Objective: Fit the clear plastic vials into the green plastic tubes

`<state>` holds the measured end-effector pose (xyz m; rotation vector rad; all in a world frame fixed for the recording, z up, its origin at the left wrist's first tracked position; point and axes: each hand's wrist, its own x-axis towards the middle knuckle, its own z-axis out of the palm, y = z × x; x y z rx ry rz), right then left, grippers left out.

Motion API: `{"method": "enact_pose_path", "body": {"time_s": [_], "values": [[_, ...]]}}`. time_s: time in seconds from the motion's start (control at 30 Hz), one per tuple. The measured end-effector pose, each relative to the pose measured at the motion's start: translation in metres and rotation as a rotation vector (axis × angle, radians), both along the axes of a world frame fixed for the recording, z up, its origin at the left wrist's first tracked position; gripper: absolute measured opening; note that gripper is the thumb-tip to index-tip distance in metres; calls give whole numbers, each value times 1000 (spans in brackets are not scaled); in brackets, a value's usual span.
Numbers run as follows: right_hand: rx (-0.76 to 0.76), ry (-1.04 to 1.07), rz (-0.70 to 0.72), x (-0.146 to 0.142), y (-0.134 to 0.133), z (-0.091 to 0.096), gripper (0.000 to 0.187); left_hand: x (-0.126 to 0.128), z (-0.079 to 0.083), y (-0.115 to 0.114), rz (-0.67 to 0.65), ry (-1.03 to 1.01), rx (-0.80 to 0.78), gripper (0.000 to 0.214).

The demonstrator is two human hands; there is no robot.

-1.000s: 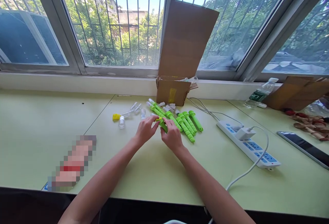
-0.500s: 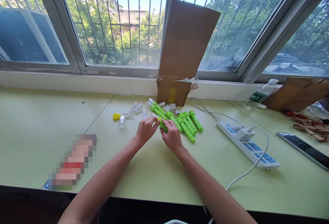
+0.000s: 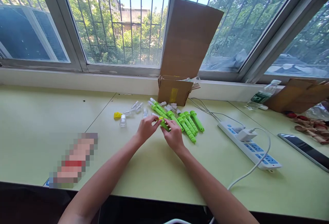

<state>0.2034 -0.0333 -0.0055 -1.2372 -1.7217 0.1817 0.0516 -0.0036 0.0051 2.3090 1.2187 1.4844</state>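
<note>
My right hand [image 3: 175, 137] is closed around a green plastic tube [image 3: 165, 124], tilted with its upper end toward my left hand. At that end sits a small yellow piece [image 3: 160, 117], pinched by the fingertips of my left hand [image 3: 147, 128]. My fingers partly cover both parts. Just beyond and to the right lie several ribbed green tubes [image 3: 189, 129], some with clear tips. Clear plastic caps [image 3: 123, 121] are scattered left of my hands, beside a yellow pile of small pieces [image 3: 117, 115]. Small white parts [image 3: 170, 107] lie behind the tubes.
An open cardboard box [image 3: 174, 90] stands against the window sill. To the right are a white power strip [image 3: 249, 145] with cables, a phone [image 3: 303, 150], a water bottle [image 3: 263, 95] and wooden items [image 3: 308, 128]. A blurred-out flat object [image 3: 74, 160] lies at the left front.
Both hands stay together at nearly the same spot, with a slight shift of the fingers around the yellow piece. The whole view has moved a little.
</note>
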Motion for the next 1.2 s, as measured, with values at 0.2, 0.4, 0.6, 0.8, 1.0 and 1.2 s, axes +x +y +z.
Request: {"method": "enact_pose_path", "body": {"time_s": [0.2, 0.4, 0.6, 0.8, 1.0, 1.2], "values": [[-39, 113, 21, -1, -1, 3, 41, -2, -2, 5, -70, -82, -16, 16], [-87, 204, 35, -3, -1, 4, 43, -3, 0, 4, -94, -126, -23, 17], [-146, 297, 62, -3, -2, 4, 48, -2, 3, 4, -123, -180, -46, 19], [-210, 372, 79, -3, 0, 2, 51, -1, 5, 2, -158, -229, -82, 19], [-246, 436, 102, -4, 0, 3, 53, -1, 6, 2, -175, -255, -110, 20], [-277, 509, 137, -4, 0, 3, 54, -1, 6, 3, -196, -274, -130, 21]]}}
